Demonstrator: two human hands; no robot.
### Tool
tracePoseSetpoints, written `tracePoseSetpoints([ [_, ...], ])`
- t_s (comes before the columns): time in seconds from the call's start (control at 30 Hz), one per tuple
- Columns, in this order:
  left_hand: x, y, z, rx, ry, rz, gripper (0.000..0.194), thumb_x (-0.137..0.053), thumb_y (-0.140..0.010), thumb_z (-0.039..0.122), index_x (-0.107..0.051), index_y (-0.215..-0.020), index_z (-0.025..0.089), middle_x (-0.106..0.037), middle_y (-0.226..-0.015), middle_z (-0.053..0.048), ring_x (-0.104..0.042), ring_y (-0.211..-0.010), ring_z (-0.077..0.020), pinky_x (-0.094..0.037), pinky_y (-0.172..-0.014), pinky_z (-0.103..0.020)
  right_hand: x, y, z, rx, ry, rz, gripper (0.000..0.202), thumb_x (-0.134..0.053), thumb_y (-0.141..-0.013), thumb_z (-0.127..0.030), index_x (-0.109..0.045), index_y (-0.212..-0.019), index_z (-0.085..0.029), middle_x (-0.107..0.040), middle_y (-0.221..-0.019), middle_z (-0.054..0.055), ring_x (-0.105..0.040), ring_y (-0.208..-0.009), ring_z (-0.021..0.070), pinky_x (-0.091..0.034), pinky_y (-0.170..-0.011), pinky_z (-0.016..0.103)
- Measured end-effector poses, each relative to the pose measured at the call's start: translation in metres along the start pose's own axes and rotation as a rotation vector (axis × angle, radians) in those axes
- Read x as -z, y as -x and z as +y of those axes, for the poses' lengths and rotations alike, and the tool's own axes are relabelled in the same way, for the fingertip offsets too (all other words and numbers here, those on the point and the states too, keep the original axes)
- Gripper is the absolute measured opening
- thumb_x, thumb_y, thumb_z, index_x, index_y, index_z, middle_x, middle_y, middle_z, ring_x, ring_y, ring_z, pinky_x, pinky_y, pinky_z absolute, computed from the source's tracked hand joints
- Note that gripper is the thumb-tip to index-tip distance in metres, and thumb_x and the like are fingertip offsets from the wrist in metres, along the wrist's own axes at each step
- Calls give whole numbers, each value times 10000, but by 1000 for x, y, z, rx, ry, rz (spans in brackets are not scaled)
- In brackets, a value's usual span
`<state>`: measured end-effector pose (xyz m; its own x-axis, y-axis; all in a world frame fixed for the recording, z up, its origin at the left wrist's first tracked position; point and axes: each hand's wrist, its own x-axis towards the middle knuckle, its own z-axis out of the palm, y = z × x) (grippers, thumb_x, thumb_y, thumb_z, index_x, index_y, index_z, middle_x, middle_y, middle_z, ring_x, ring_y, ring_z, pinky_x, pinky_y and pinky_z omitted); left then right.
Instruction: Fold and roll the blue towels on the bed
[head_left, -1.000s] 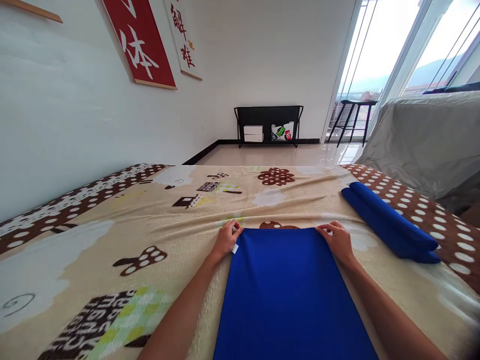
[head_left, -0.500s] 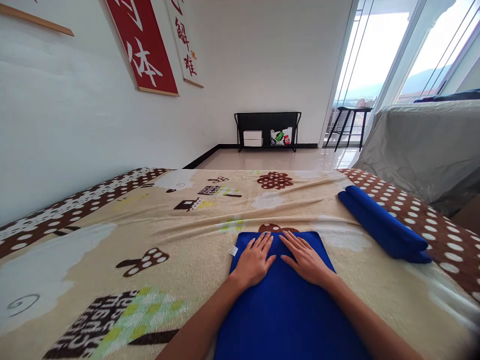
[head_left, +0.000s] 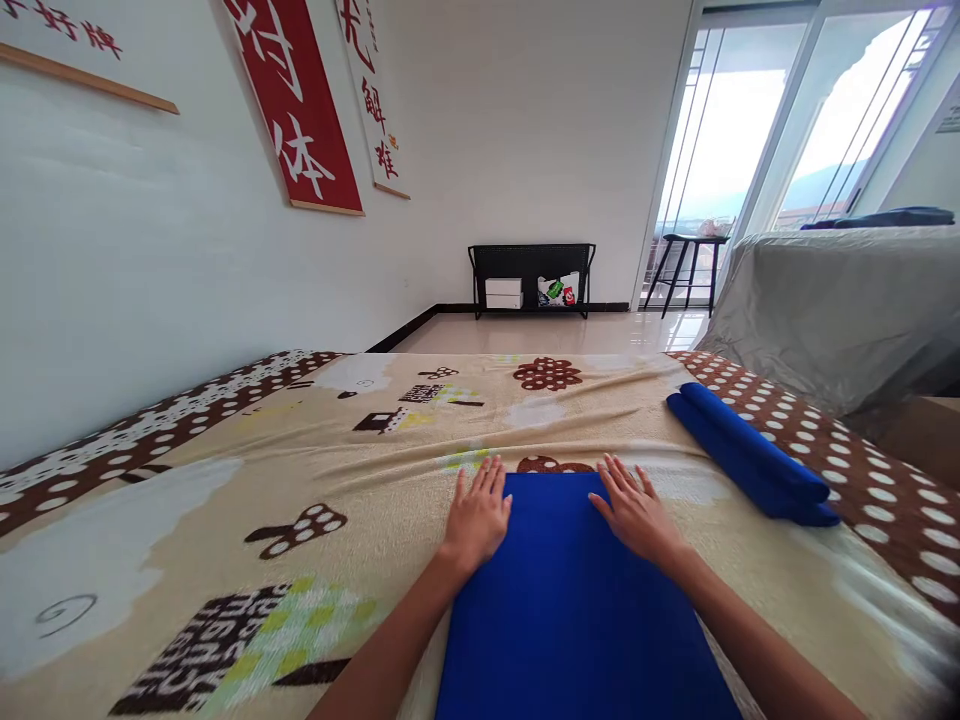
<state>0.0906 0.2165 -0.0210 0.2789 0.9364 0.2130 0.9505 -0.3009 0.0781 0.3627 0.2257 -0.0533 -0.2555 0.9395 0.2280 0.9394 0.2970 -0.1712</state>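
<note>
Hands (head_left: 478, 515) flat at blue cloth's (head_left: 577, 610) far corners

- The head view looks forward and downward from above the blanket (head_left: 405, 510), which spreads across the lower half of the frame.
- The left hand (head_left: 478, 515) and right hand (head_left: 637, 512) lie close to the camera, below the frame's centre; the blue cloth (head_left: 577, 610) runs off the bottom edge.
- Farther away, the black rack (head_left: 532, 262) sits just above centre, the glass door (head_left: 739, 110) at upper right.

Cloth (head_left: 574, 600) on blanket (head_left: 397, 500) — bundle (head_left: 750, 455) at right
</note>
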Motion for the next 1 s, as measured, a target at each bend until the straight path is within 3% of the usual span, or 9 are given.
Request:
tracePoseSetpoints([
  [0.1,-9,-13,30,-109,20,-12,563,-298,-996,345,-285,-1539,196,-234,-1622,-23,-203,-1502,-156,-170,-1231,-403,-8,-14,-41,134,-21,-25,573,-269,-1013,-430,-321,-1534,-198,-262,-1592,38,-195,-1487,162,-145,-1227,388],
  [0.2,-21,-16,33,-113,36,-33,555,-296,-1001,383,-320,-1526,203,-287,-1606,-29,-263,-1484,-166,-234,-1213,-396,-17,-17,-56,171,-41,-60,549,-254,-1020,-431,-329,-1529,-240,-300,-1578,-2,-246,-1469,130,-204,-1212,352],
  [0.3,-27,-7,12,-44,40,-25,595,-281,-1001,491,-312,-1530,221,-317,-1596,-46,-278,-1481,-212,-226,-1212,-464,-19,-9,-31,93,-43,-52,617,-240,-1007,-558,-292,-1542,-254,-260,-1594,3,-213,-1483,162,-178,-1220,405],
  [0.47,-30,7,-23,79,30,-12,655,-244,-994,552,-256,-1550,206,-328,-1591,-92,-250,-1490,-253,-156,-1218,-519,-17,9,28,-109,-27,-37,743,-195,-983,-639,-231,-1559,-170,-250,-1600,68,-175,-1495,209,-145,-1222,467],
  [0.63,-24,7,-24,81,22,-34,675,-249,-986,578,-302,-1534,188,-361,-1575,-103,-280,-1479,-254,-164,-1217,-510,-13,13,40,-152,-17,-46,763,-213,-975,-645,-261,-1549,-145,-300,-1582,90,-214,-1485,216,-166,-1217,453],
  [0.73,-16,4,-10,86,2,-21,639,-307,-994,499,-364,-1499,112,-373,-1554,-179,-298,-1466,-311,-79,-1209,-583,-5,11,25,-140,-5,-26,735,-270,-987,-576,-307,-1523,-73,-304,-1569,157,-217,-1483,266,-97,-1218,503],
  [0.83,-13,-4,18,39,-3,-1,562,-349,-1004,375,-371,-1490,94,-338,-1568,-198,-273,-1474,-318,-18,-1203,-603,-2,5,-7,-64,-6,10,646,-271,-1012,-435,-286,-1523,-40,-223,-1595,174,-131,-1503,261,-14,-1220,494],
  [0.9,-16,-12,38,-31,15,-10,544,-404,-1000,381,-366,-1496,161,-340,-1581,-147,-295,-1467,-288,-101,-1210,-574,-5,-1,-32,27,-28,2,576,-273,-1023,-375,-302,-1526,-96,-244,-1599,132,-158,-1499,217,-58,-1226,453],
  [1.0,-26,-21,57,-89,43,-30,561,-457,-987,446,-372,-1488,207,-372,-1571,-110,-359,-1434,-269,-228,-1185,-547,-12,-10,-55,120,-68,-31,534,-352,-1024,-412,-357,-1504,-178,-337,-1571,98,-287,-1457,211,-180,-1202,470],
])
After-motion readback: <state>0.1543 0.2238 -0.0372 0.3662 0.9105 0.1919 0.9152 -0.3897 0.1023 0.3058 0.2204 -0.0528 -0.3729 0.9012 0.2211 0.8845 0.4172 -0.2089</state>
